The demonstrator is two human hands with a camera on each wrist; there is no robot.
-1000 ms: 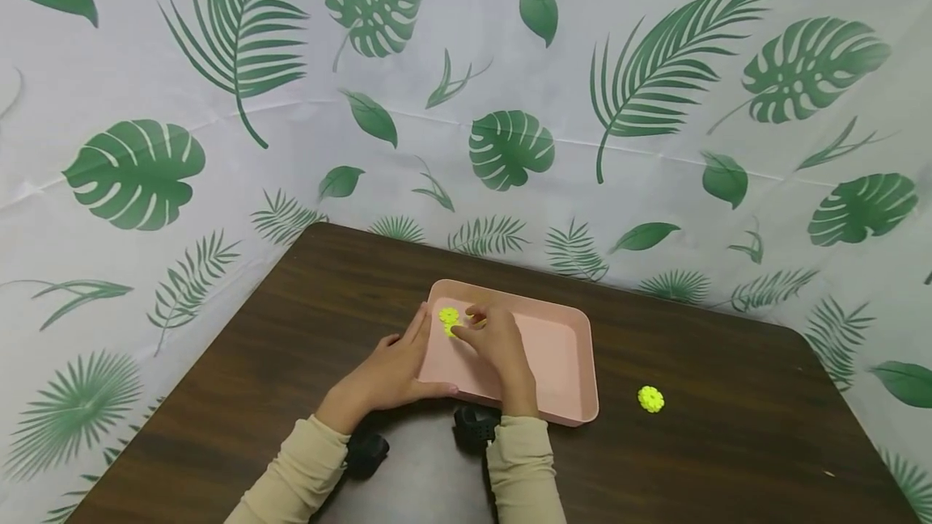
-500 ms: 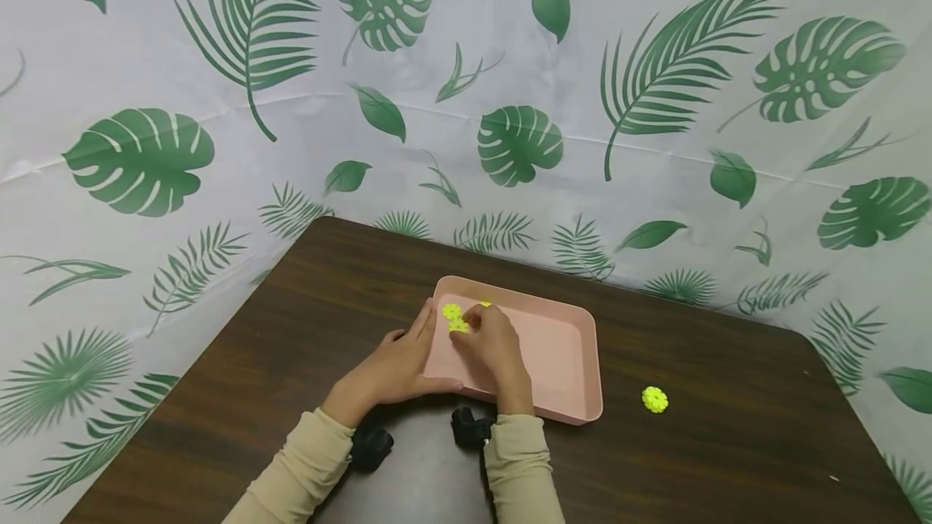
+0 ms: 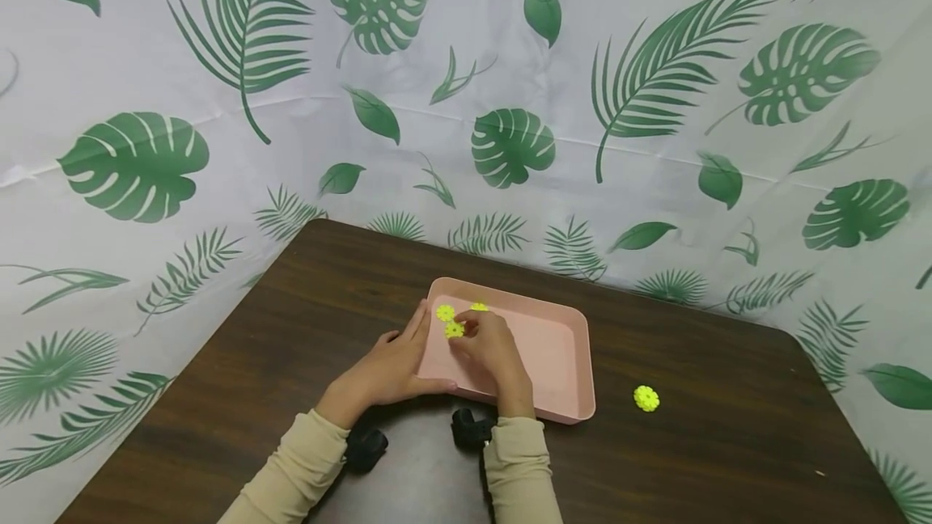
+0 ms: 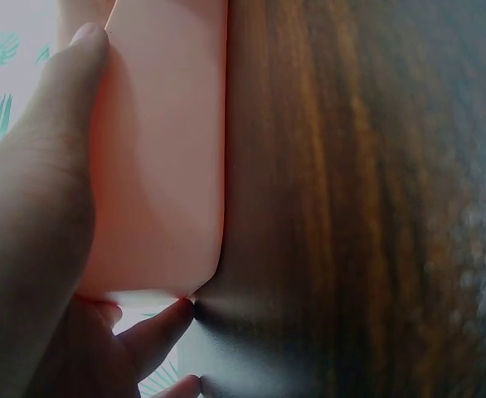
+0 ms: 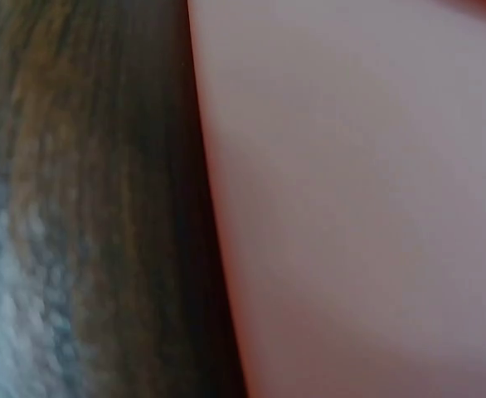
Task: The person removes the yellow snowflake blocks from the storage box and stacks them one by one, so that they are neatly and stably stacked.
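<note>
1. While we are working over the dark wooden table [image 3: 728, 435], we are relying on its flat top beneath the tray.
2. We are needing the pink tray [image 3: 551, 358] level and still; any tilt would probably be upsetting what is lying inside.
3. Our left hand [image 3: 384, 368] is bracing the tray's near left corner, straight fingers lying along its left wall, thumb along its near wall. Light, even pressure should be enough.
4. Over the tray's left end, our right hand [image 3: 499, 348] is bending its fingers and pinching a flower between thumb and fingertip.
5. To the tray's right, outside it, a loose yellow flower [image 3: 646, 399] is lying well apart.
6. Inside the tray's left end, the pinched flower [image 3: 454, 331] is sitting just beside the corner flower [image 3: 445, 313]; we cannot tell whether they are touching. Holding only the edges should be sparing its neighbour.
7. Nearer the tray's far wall, a partly hidden flower [image 3: 479, 307] is lying behind our fingers.
</note>
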